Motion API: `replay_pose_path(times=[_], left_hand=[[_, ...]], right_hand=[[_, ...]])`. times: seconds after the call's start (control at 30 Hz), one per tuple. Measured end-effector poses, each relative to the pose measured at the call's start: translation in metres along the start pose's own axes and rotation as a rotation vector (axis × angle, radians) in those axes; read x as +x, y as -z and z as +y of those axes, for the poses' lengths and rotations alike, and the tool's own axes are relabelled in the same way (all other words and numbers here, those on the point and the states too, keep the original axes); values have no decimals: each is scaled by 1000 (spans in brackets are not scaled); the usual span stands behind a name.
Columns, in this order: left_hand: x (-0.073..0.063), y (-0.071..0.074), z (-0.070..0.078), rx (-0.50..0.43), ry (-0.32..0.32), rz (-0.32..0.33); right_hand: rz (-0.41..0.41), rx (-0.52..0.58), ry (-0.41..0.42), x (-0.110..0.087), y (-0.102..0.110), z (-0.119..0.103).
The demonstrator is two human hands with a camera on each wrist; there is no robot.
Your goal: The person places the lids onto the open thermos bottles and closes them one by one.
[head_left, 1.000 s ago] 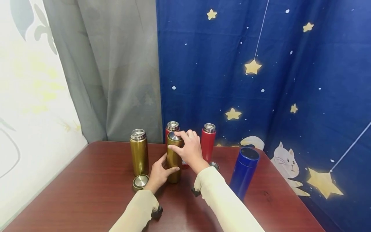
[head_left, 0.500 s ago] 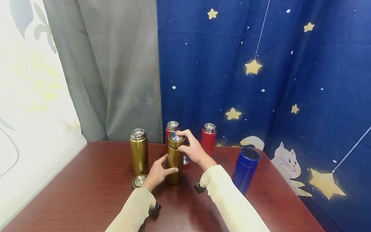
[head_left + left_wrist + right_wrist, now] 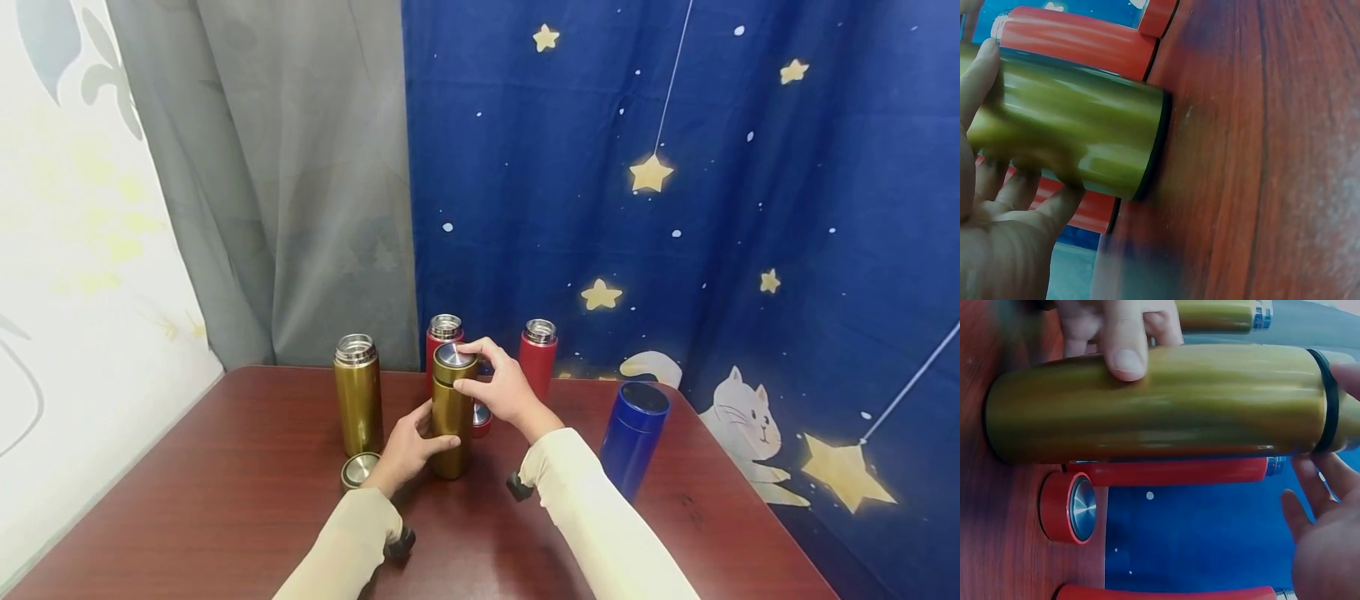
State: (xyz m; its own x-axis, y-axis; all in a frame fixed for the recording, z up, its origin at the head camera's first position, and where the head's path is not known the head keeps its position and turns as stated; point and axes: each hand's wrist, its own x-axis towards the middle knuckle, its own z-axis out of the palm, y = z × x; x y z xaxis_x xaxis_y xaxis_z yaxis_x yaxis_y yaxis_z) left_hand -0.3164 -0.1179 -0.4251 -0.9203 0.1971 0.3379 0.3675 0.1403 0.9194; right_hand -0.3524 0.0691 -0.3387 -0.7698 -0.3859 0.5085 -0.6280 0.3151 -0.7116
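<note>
A gold thermos bottle point(image 3: 452, 425) stands upright on the table, between both hands. My left hand point(image 3: 405, 450) grips the lower part of its body, thumb in front and fingers around the far side, as the left wrist view also shows. My right hand point(image 3: 506, 392) holds the gold lid point(image 3: 455, 357) at the bottle's top, its steel disc facing up. A dark ring point(image 3: 1329, 400) shows between lid and body in the right wrist view. To the left, a second gold thermos point(image 3: 358, 408) stands open-mouthed, its loose lid point(image 3: 360, 469) in front of it.
Two red thermoses without lids stand behind, one point(image 3: 442, 329) partly hidden by the gold bottle, the other point(image 3: 537, 367) further right. A red lid point(image 3: 1063, 507) lies on the table point(image 3: 225, 467). On the right stands a capped blue thermos point(image 3: 633, 442).
My right hand has shifted slightly right and turned on the lid, which uncovers the red lid behind. Its forearm now covers the lid by the right red thermos. My left hand stays put.
</note>
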Motion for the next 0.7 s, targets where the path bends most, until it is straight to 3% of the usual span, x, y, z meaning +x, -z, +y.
replay_pose_path(times=[0.17,0.37,0.47,0.57,0.7], left_hand=[[-1,-3,-1,5,-10,23],[-2,-5,-1,7,-13,34],[-2,-5,-1,13,-20,37],[-2,-4,-2,20,-30,45],[-1,-4,-2,17,-26,48]], right_hand=[[94,-120,39,-3,-7,0],[278,-385,134,-8,-24,3],[323,-448,153,-11,-29,4],[268,-384,149,-10,-28,5],[123,-97,97,-9,-21,6]])
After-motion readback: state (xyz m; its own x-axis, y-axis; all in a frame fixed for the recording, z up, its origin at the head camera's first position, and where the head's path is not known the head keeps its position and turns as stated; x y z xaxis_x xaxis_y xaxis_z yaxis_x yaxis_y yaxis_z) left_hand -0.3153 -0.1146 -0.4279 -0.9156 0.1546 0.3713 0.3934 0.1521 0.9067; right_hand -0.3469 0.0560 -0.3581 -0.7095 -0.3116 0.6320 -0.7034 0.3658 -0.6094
